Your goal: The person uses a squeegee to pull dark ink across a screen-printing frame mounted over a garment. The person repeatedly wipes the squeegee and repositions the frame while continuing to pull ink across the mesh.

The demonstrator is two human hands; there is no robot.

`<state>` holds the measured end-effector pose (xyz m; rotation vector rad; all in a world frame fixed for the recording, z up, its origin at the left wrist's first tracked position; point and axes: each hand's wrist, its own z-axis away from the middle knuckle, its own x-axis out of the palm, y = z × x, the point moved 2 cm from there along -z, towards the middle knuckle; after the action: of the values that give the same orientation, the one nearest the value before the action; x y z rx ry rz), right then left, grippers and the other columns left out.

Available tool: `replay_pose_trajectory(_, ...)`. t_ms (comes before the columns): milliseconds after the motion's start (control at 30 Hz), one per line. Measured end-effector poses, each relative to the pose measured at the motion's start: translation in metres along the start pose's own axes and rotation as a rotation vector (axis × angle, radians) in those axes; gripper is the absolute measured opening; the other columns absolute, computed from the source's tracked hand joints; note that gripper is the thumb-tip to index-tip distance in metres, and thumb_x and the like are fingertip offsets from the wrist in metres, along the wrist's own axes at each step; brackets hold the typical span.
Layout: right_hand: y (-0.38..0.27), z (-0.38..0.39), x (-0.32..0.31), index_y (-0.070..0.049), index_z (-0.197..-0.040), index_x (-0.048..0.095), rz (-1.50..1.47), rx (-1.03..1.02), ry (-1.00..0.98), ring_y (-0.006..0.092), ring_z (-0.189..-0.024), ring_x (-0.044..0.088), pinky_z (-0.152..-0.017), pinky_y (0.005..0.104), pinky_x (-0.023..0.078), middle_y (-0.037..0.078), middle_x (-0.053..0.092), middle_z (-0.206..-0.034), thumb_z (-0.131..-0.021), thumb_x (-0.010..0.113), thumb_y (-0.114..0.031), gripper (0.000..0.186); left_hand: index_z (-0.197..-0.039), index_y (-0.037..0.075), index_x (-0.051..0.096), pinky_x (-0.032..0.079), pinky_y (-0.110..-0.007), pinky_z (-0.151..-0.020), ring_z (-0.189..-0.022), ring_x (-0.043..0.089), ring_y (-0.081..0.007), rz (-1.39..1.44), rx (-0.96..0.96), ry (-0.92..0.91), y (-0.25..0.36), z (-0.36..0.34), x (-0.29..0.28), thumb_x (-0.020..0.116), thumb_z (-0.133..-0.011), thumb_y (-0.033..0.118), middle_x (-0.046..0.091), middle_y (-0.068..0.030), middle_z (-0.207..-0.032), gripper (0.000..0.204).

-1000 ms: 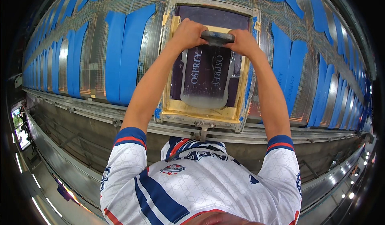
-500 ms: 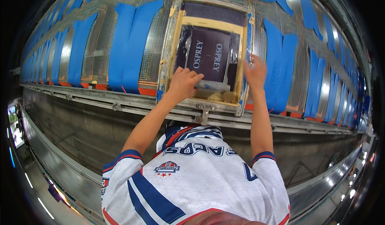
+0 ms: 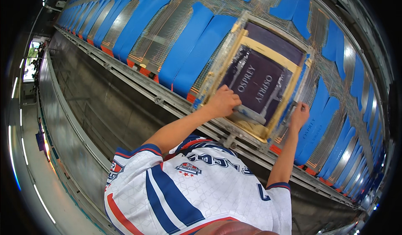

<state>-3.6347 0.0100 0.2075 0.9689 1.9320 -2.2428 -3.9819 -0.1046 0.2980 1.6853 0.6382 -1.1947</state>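
A screen-printing frame (image 3: 302,72) with a dark mesh (image 3: 255,82) and pale lettering lies on the long printing table, slanting in view. Tan tape lines its inside. Near the frame's close end, my left hand (image 3: 224,101) is closed around the left end of a grey squeegee (image 3: 252,115), which rests across the mesh. Curled fingers of my right hand (image 3: 300,114) grip the right side rim of the frame. Part of that rim is hidden behind the fingers.
Blue fabric pieces (image 3: 197,46) lie in rows on both sides of the frame. A metal rail (image 3: 138,90) runs along the table's near edge, with a clamp bracket (image 3: 229,141) below the frame. Another long metal-sided table (image 3: 75,109) stands behind me at left.
The view has turned, so the frame appears farther right and tilted. My left hand has closed on the squeegee's end; my right hand stays at the frame's right side.
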Motion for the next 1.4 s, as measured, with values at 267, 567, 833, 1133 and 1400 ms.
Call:
replay_pose_trajectory(267, -0.009, 0.033, 0.024, -0.002, -0.095, 0.065, -0.142, -0.118, -0.034, 0.0233, -0.077, 0.061, -0.074, 0.0372, 0.049, 0.013, 0.066, -0.086, -0.093, 0.066, -0.024, 0.023, -0.085, 0.015, 0.073, 0.042, -0.037, -0.080, -0.083, 0.063, -0.0205, -0.145, -0.030, -0.011, 0.019, -0.006, -0.037, 0.087, -0.062, 0.024, 0.069, 0.0025, -0.084, 0.028)
replay_pose_trajectory(567, -0.017, 0.031, 0.002, -0.003, -0.092, 0.064, -0.106, -0.029, -0.041, 0.0240, -0.074, 0.060, -0.069, 0.0401, 0.047, 0.011, 0.066, -0.084, -0.094, 0.065, -0.029, 0.026, -0.085, 0.012, 0.073, 0.041, -0.036, -0.076, -0.077, 0.064, -0.0198, -0.094, 0.119, -0.005, 0.026, 0.029, -0.038, 0.088, -0.061, 0.026, 0.069, -0.0002, -0.077, 0.031)
replay_pose_trajectory(833, 0.002, 0.021, 0.012, -0.007, -0.097, 0.067, 0.092, -0.012, -0.111, 0.0318, -0.083, 0.066, -0.073, 0.0437, 0.050, 0.013, 0.070, -0.094, -0.095, 0.064, -0.030, 0.024, -0.086, 0.012, 0.075, 0.039, -0.038, -0.078, -0.079, 0.065, -0.0226, -0.077, 0.095, -0.145, 0.000, -0.009, -0.033, 0.089, -0.063, 0.031, 0.071, -0.0028, -0.081, 0.033)
replay_pose_trajectory(1133, -0.164, -0.031, 0.037, -0.003, -0.109, 0.069, 0.060, -0.401, -0.708, 0.0326, -0.100, 0.067, -0.084, 0.0414, 0.052, 0.016, 0.071, -0.106, -0.086, 0.075, -0.037, 0.042, -0.089, 0.013, 0.076, 0.045, -0.042, -0.084, -0.074, 0.063, -0.0309, -0.075, 0.023, -0.149, -0.074, -0.194, -0.065, 0.088, -0.064, 0.035, 0.070, -0.0088, -0.074, 0.035)
replay_pose_trajectory(1400, -0.168, -0.061, 0.107, -0.005, -0.111, 0.069, 0.529, -0.495, -0.845, 0.0371, -0.099, 0.067, -0.083, 0.0474, 0.054, 0.019, 0.072, -0.102, -0.076, 0.081, -0.032, 0.046, -0.096, 0.008, 0.077, 0.046, -0.041, -0.085, -0.072, 0.063, -0.0315, -0.116, 0.028, -0.108, -0.086, -0.218, -0.059, 0.089, -0.062, 0.034, 0.071, -0.0082, -0.076, 0.044)
